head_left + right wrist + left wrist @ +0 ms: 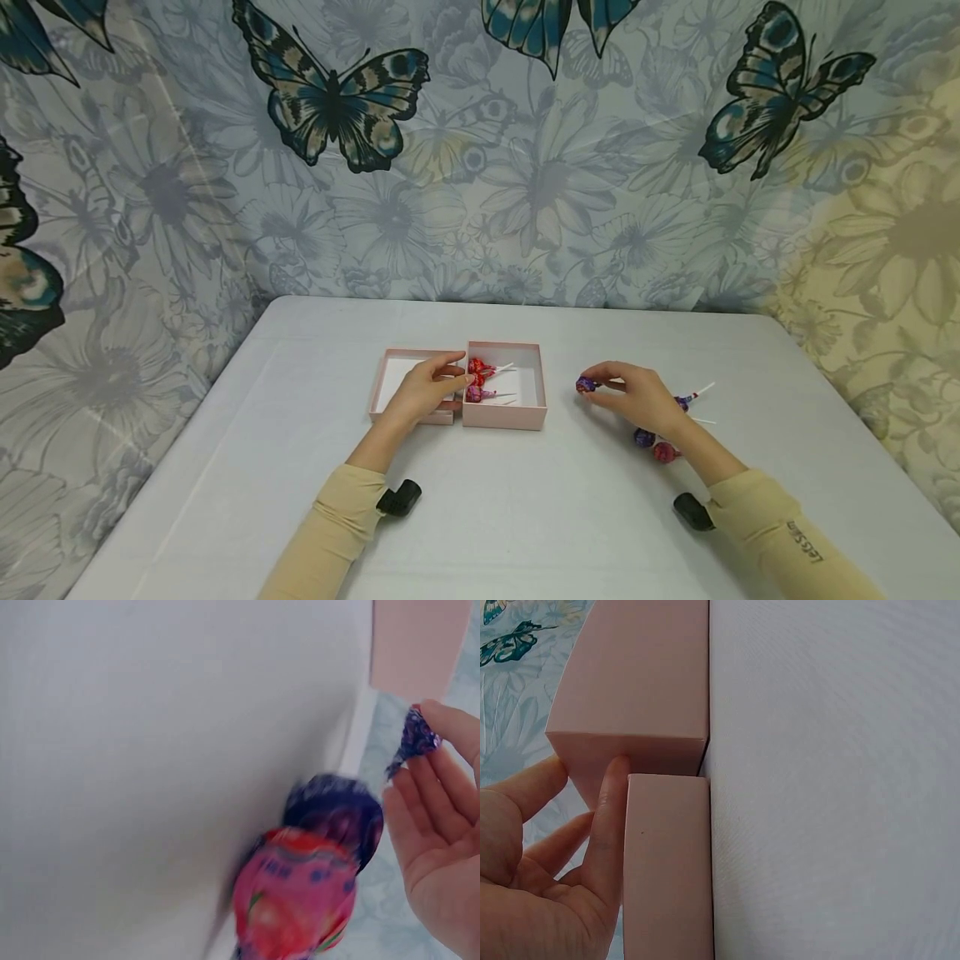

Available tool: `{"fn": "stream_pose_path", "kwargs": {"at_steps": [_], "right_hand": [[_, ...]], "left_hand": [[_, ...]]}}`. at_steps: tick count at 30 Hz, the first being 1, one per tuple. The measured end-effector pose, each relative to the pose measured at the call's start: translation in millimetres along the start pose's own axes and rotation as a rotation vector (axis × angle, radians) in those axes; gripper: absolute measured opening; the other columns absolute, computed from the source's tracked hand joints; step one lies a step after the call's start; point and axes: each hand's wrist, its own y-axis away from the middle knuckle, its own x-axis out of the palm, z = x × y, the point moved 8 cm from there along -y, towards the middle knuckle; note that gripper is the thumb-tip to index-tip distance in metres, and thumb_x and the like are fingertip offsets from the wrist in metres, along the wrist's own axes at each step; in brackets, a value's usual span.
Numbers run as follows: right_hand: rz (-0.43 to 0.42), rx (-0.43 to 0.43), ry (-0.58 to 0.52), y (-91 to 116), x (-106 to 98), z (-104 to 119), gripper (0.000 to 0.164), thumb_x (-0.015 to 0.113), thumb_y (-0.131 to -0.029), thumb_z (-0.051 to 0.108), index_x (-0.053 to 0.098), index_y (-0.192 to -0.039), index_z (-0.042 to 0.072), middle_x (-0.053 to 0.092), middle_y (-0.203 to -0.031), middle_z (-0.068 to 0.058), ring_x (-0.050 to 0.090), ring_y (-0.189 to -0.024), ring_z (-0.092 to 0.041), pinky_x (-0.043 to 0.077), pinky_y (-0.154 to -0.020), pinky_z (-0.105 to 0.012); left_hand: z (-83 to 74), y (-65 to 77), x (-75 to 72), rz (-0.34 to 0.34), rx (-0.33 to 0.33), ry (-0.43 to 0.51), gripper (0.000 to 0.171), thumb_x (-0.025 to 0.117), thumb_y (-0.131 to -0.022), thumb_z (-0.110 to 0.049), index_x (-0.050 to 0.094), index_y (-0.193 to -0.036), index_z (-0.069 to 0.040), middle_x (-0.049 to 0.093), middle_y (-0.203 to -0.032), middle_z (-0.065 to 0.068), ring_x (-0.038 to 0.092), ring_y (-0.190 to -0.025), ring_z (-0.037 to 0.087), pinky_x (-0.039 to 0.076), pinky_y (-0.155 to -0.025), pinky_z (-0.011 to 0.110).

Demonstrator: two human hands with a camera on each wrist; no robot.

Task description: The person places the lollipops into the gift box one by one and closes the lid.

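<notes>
My left hand (427, 389) is at the left wall of an open pink box (542, 387), one finger against the outer wall and another at the rim. Inside the box lie several red and pink lollipops (480, 379), white sticks toward the right. A shallower pink box part (375, 392), perhaps the lid, sits under my left hand. Right of the box, my right hand (633, 396) pinches a purple-wrapped lollipop (418, 739) between thumb and fingers, above the table. Below that hand rest another purple lollipop (643, 437) and a red-pink one (665, 452).
One more purple lollipop (682, 402) lies partly behind my right wrist. All this stands on a white-covered table (525, 517). A butterfly-patterned wall covering (525, 192) rises behind its far edge. Black wrist cameras (400, 498) hang beneath both sleeves.
</notes>
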Motion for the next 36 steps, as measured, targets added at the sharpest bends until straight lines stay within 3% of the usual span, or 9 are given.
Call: {"fn": "stream_pose_path", "kwargs": {"at_steps": [8, 20, 27, 36], "right_hand": [[-0.03, 0.093, -0.198, -2, 0, 10, 0.04, 0.074, -0.089, 0.032, 0.067, -0.119, 0.008, 0.068, -0.114, -0.009, 0.061, -0.111, -0.028, 0.054, -0.092, -0.034], [-0.014, 0.268, -0.376, -2, 9, 13, 0.053, 0.073, -0.085, 0.049, 0.064, -0.126, 0.016, 0.067, -0.119, -0.003, 0.058, -0.115, -0.022, 0.05, -0.096, -0.043], [-0.002, 0.269, -0.534, -9, 9, 32, 0.057, 0.072, -0.086, 0.047, 0.06, -0.131, 0.014, 0.063, -0.127, -0.005, 0.058, -0.117, -0.02, 0.041, -0.106, -0.051], [0.003, 0.222, -0.655, -29, 20, 69, 0.05, 0.073, -0.089, 0.034, 0.061, -0.129, 0.009, 0.062, -0.126, -0.007, 0.057, -0.116, -0.021, 0.046, -0.104, -0.042]], "left_hand": [[-1.0, 0.4, -0.1, 0.001, -0.002, -0.013, 0.052, 0.068, -0.094, -0.017, 0.051, -0.143, -0.011, 0.058, -0.126, 0.016, 0.063, -0.107, 0.029, 0.061, -0.073, 0.036], [1.9, 0.1, -1.1, -0.006, -0.004, -0.016, 0.052, 0.069, -0.093, -0.019, 0.052, -0.142, -0.013, 0.059, -0.125, 0.015, 0.063, -0.104, 0.026, 0.061, -0.073, 0.035], [0.0, 0.6, -0.5, 0.019, 0.01, -0.005, 0.054, 0.067, -0.094, -0.018, 0.048, -0.144, -0.008, 0.056, -0.128, 0.017, 0.062, -0.107, 0.032, 0.061, -0.074, 0.038], [0.8, -0.2, 0.9, 0.029, 0.007, -0.002, 0.053, 0.067, -0.094, -0.017, 0.049, -0.144, -0.011, 0.058, -0.126, 0.015, 0.063, -0.106, 0.028, 0.061, -0.075, 0.037]]}}
